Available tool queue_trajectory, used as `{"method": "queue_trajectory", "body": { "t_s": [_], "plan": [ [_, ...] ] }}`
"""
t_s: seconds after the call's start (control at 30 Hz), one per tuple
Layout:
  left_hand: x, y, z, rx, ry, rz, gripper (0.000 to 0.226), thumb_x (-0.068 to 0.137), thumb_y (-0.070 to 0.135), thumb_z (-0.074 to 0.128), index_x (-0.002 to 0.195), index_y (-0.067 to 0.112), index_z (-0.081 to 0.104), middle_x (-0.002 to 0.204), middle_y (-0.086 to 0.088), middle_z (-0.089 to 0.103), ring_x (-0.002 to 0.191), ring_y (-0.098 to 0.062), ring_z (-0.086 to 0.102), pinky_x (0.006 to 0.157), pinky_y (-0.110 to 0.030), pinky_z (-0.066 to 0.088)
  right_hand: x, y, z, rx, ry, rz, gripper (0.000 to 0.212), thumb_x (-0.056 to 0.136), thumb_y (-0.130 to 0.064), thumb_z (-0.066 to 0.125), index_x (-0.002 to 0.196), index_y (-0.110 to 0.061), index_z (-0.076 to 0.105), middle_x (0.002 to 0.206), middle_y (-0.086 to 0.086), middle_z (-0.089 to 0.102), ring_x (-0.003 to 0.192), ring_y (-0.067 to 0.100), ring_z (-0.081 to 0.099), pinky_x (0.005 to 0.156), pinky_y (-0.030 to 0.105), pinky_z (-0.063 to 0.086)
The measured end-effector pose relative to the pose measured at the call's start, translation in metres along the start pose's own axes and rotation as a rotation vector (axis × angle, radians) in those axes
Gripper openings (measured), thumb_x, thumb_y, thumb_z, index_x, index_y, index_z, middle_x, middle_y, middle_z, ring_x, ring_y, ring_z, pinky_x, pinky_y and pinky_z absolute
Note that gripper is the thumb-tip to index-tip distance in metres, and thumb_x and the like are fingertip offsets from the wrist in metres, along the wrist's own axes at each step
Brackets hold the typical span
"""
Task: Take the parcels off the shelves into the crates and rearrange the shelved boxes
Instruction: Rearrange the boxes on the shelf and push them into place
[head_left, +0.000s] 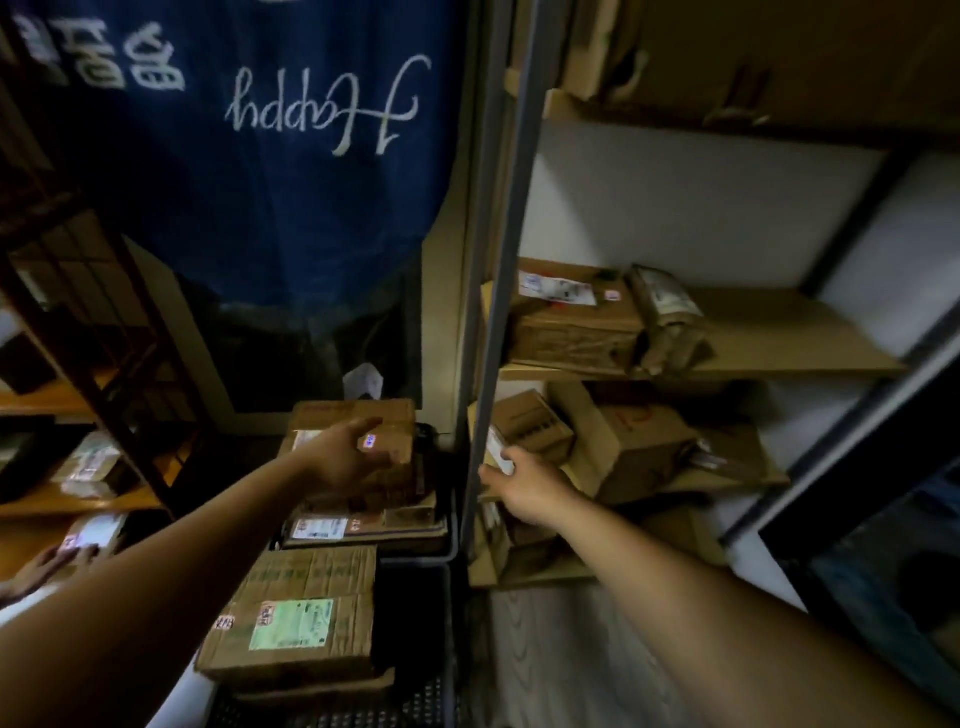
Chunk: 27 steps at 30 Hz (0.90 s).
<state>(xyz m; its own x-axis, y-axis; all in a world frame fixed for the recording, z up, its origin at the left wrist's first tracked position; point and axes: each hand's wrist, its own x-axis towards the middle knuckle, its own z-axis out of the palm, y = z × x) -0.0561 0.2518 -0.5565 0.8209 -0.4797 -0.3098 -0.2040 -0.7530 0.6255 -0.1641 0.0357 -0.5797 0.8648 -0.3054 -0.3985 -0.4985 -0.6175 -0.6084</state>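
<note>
Head view, nearest first: a cardboard box with a green label lies on top of other boxes in a dark crate at the bottom of the frame. Just behind it a flat box with a white label sits under a taller brown box, the stack standing against the grey metal upright of the shelving.

The left hand is held over the front of that taller box, fingers spread and relaxed, holding nothing; whether it touches the cardboard cannot be told. The right hand reaches past the upright to the front of the lower shelf, thumb and fingers curled round the edge of a small white-labelled parcel. Beside it, a tilted brown carton leans among other boxes on the same shelf.

At the left edge, another person's hand rests on a parcel on a wooden rack.

Farther up, the middle shelf carries a labelled box with a wrapped packet touching its right side. Behind the stack hangs a blue cloth with white lettering.
</note>
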Motion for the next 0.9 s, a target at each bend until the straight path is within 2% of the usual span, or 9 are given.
{"method": "queue_trajectory", "body": {
  "t_s": [0.07, 0.17, 0.27, 0.4, 0.5, 0.6, 0.7, 0.8, 0.9],
  "plan": [
    [-0.02, 0.024, 0.009, 0.037, -0.048, 0.034, 0.06, 0.085, 0.031, 0.066, 0.139, 0.026, 0.039, 0.132, -0.008, 0.051, 0.119, -0.026, 0.053, 0.099, -0.039, 0.043, -0.032, 0.014, -0.017, 0.004, 0.036, 0.025, 0.066, 0.092, -0.055, 0.045, 0.146, -0.019, 0.033, 0.146, 0.004, 0.042, 0.129, 0.025, 0.044, 0.101, 0.031, 0.04],
    [-0.036, 0.059, 0.023, 0.033, -0.015, 0.067, 0.058, 0.088, 0.025, 0.064, 0.14, 0.016, 0.041, 0.141, -0.01, 0.046, 0.13, -0.028, 0.043, 0.107, -0.035, 0.031, -0.067, 0.034, -0.04, 0.034, 0.07, 0.039, 0.053, 0.094, -0.049, 0.047, 0.136, -0.018, 0.044, 0.136, 0.005, 0.051, 0.12, 0.025, 0.051, 0.1, 0.033, 0.042],
    [-0.049, 0.104, 0.048, 0.019, -0.019, 0.094, 0.062, 0.087, 0.023, 0.065, 0.143, 0.014, 0.038, 0.146, -0.009, 0.04, 0.134, -0.026, 0.039, 0.107, -0.029, 0.029, -0.1, 0.069, -0.071, 0.095, 0.117, 0.042, 0.049, 0.095, -0.043, 0.048, 0.135, -0.016, 0.046, 0.137, 0.005, 0.05, 0.124, 0.024, 0.048, 0.099, 0.032, 0.039],
    [-0.053, 0.174, 0.092, 0.007, -0.068, 0.153, 0.065, 0.084, 0.026, 0.067, 0.141, 0.013, 0.039, 0.143, -0.012, 0.044, 0.13, -0.028, 0.044, 0.11, -0.034, 0.033, -0.13, 0.14, -0.124, 0.134, 0.154, 0.053, 0.051, 0.096, -0.043, 0.047, 0.138, -0.015, 0.043, 0.139, 0.005, 0.047, 0.126, 0.023, 0.046, 0.095, 0.027, 0.037],
    [-0.053, 0.228, 0.128, 0.08, -0.104, 0.171, 0.054, 0.093, 0.024, 0.058, 0.142, 0.016, 0.037, 0.14, -0.01, 0.046, 0.123, -0.024, 0.047, 0.098, -0.031, 0.036, -0.145, 0.196, -0.158, 0.149, 0.191, 0.065, 0.051, 0.093, -0.048, 0.049, 0.132, -0.015, 0.048, 0.131, 0.004, 0.054, 0.121, 0.024, 0.051, 0.094, 0.031, 0.042],
    [-0.046, 0.285, 0.177, 0.142, -0.151, 0.21, 0.058, 0.092, 0.034, 0.055, 0.144, 0.024, 0.032, 0.138, -0.006, 0.044, 0.12, -0.021, 0.047, 0.101, -0.034, 0.039, -0.162, 0.258, -0.201, 0.166, 0.255, 0.081, 0.036, 0.093, -0.042, 0.052, 0.115, -0.014, 0.057, 0.112, 0.005, 0.062, 0.11, 0.026, 0.058, 0.093, 0.036, 0.047],
    [-0.042, 0.329, 0.224, 0.247, -0.156, 0.259, 0.06, 0.094, 0.035, 0.053, 0.147, 0.023, 0.028, 0.137, -0.007, 0.044, 0.115, -0.017, 0.047, 0.09, -0.027, 0.039, -0.173, 0.309, -0.238, 0.152, 0.307, 0.106, 0.044, 0.092, -0.043, 0.054, 0.124, -0.013, 0.056, 0.12, 0.005, 0.062, 0.109, 0.022, 0.059, 0.093, 0.033, 0.047],
    [-0.033, 0.363, 0.26, 0.252, -0.213, 0.237, 0.069, 0.091, 0.04, 0.055, 0.149, 0.025, 0.022, 0.151, -0.011, 0.031, 0.132, -0.027, 0.039, 0.103, -0.032, 0.035, -0.172, 0.349, -0.271, 0.174, 0.312, 0.142, 0.044, 0.091, -0.045, 0.054, 0.124, -0.015, 0.056, 0.121, 0.004, 0.062, 0.108, 0.021, 0.059, 0.09, 0.031, 0.048],
    [-0.019, 0.376, 0.269, 0.256, -0.217, 0.261, 0.071, 0.09, 0.038, 0.058, 0.149, 0.022, 0.022, 0.157, -0.007, 0.019, 0.142, -0.027, 0.025, 0.113, -0.038, 0.028, -0.159, 0.369, -0.289, 0.182, 0.325, 0.141, 0.052, 0.088, -0.052, 0.053, 0.127, -0.017, 0.054, 0.122, 0.004, 0.061, 0.109, 0.021, 0.059, 0.094, 0.038, 0.049]
  ]
}}
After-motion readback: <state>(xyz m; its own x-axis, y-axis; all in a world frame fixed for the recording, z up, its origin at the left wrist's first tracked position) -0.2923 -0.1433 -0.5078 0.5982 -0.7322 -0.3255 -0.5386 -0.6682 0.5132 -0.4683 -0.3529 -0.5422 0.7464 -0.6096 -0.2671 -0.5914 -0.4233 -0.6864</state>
